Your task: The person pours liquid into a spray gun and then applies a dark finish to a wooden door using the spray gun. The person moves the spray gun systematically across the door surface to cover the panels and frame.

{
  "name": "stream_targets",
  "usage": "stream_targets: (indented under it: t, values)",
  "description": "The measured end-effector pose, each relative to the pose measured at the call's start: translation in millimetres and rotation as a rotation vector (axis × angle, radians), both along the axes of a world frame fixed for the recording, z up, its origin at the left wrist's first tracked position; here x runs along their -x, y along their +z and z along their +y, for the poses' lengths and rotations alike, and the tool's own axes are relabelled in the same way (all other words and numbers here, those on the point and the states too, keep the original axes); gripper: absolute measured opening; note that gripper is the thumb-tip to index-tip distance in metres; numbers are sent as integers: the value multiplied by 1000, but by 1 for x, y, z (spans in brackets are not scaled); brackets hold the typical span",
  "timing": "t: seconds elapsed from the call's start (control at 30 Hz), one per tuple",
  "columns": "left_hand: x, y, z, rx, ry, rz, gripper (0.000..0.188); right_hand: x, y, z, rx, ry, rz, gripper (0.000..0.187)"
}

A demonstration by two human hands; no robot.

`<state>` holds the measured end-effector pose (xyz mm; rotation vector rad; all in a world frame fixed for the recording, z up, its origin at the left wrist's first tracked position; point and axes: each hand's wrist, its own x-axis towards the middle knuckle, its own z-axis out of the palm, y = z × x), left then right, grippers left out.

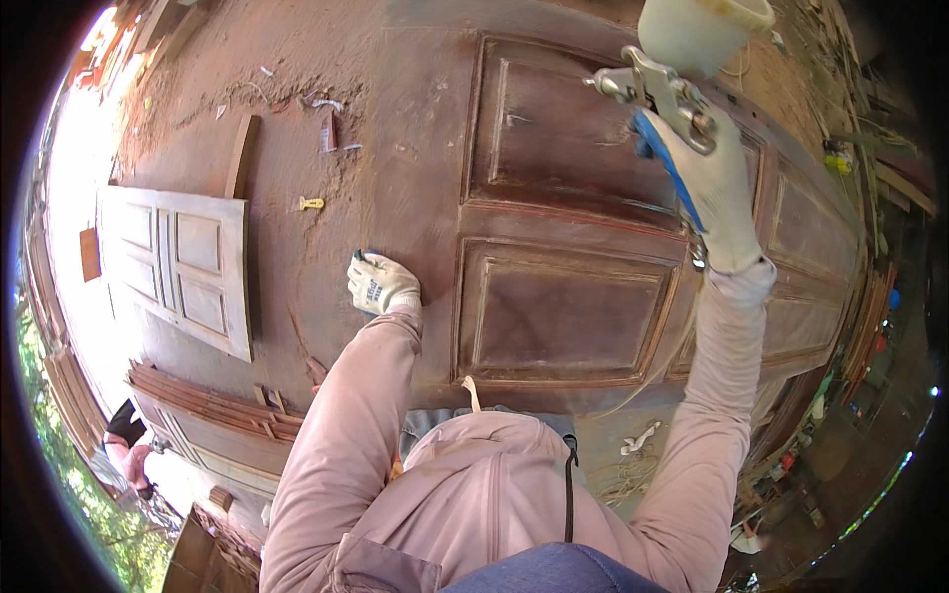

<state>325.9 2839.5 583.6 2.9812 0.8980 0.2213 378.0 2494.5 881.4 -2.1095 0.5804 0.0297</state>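
In my right hand (720,183), gloved in white with a blue palm, is a metal spray gun (660,91). A whitish paint cup (700,32) sits on top of the gun, and a thin pale hose (682,341) trails from its handle. The gun is over the upper part of a dark brown panelled wooden door (568,306), its nozzle pointing left. My left hand (384,284), in a matching glove, is curled closed near the door's left edge. Its palm side is hidden, so I cannot tell whether anything is in it.
A pale panelled door (203,262) lies at the left, beside a wooden strip (240,158). A yellow-handled scraper (311,204) rests on the dusty surface. Stacked wooden strips (213,400) are at lower left, where another person (129,450) bends over. More panelled wood (811,232) extends to the right.
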Motion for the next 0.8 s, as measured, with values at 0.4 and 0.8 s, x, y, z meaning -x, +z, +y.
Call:
stream_targets:
  t: [0.4, 0.8]
  values:
    - [-4, 5, -5, 35, -20, 38, 30, 87, 76, 37, 90, 251, 299, 46]
    - [-5, 15, -6, 105, -26, 76, 28, 29, 47, 29, 200, -38, 76, 20]
